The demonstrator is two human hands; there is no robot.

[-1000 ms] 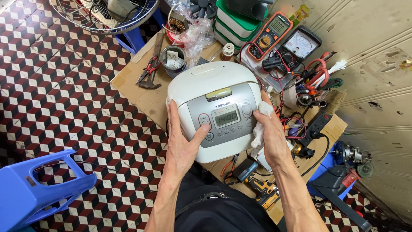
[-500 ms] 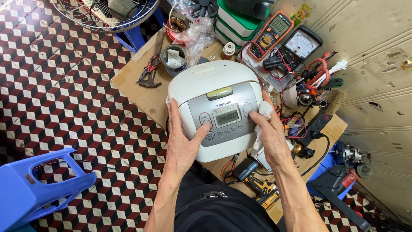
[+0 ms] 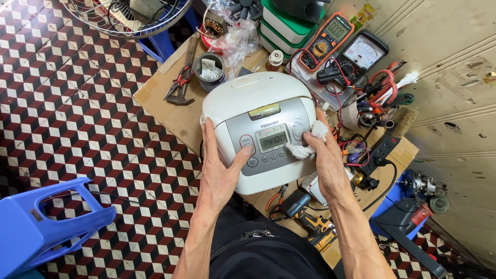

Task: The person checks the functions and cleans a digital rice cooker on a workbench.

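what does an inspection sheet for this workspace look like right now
surface: cardboard-covered table, crowded
job's things: white rice cooker, display lit; white cloth on its panel
clutter: pliers, two multimeters, tin, green-lidded boxes
grippers: left hand steadies cooker, thumb on a button; right hand presses cloth
cables: red and black leads, power strip
surroundings: tiled floor, blue stool, fan guard
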